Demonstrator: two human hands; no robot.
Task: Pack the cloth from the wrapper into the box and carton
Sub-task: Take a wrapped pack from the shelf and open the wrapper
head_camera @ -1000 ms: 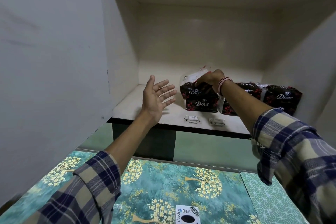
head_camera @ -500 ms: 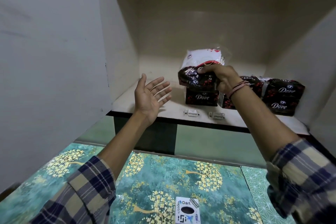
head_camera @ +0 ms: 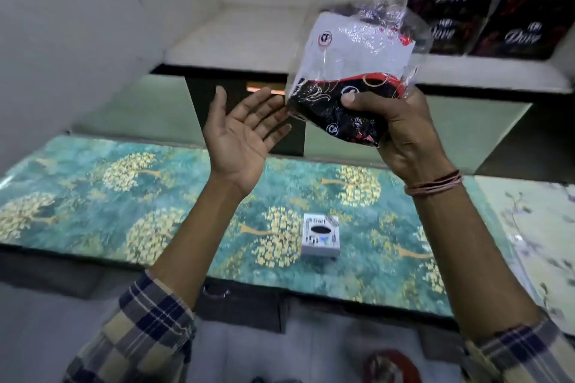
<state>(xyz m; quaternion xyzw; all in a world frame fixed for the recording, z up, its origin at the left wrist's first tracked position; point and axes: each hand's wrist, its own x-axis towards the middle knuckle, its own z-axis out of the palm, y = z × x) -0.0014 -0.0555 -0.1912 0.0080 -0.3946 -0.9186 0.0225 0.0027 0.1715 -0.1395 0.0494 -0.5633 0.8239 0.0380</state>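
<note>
My right hand [head_camera: 401, 130] grips a clear plastic wrapper [head_camera: 351, 62] holding folded cloth, white at the top and black with red below, marked "CP". I hold it in the air above the green table, in front of the shelf. My left hand [head_camera: 245, 134] is open, palm up, fingers spread, just left of the wrapper with its fingertips close to the wrapper's lower left corner. A small white box [head_camera: 320, 235] printed "Dart" lies on the table below my hands.
More black wrapped packs [head_camera: 485, 9] are stacked on the white shelf [head_camera: 242, 43] at the upper right. The table [head_camera: 93, 196] has a green cover with gold trees. A pale floral mat [head_camera: 541, 242] lies at the right. A wall closes the left side.
My right hand has lifted the wrapped pack off the shelf stack and brought it toward me over the table. My left hand stayed open and is now beside the pack. My view tilted down.
</note>
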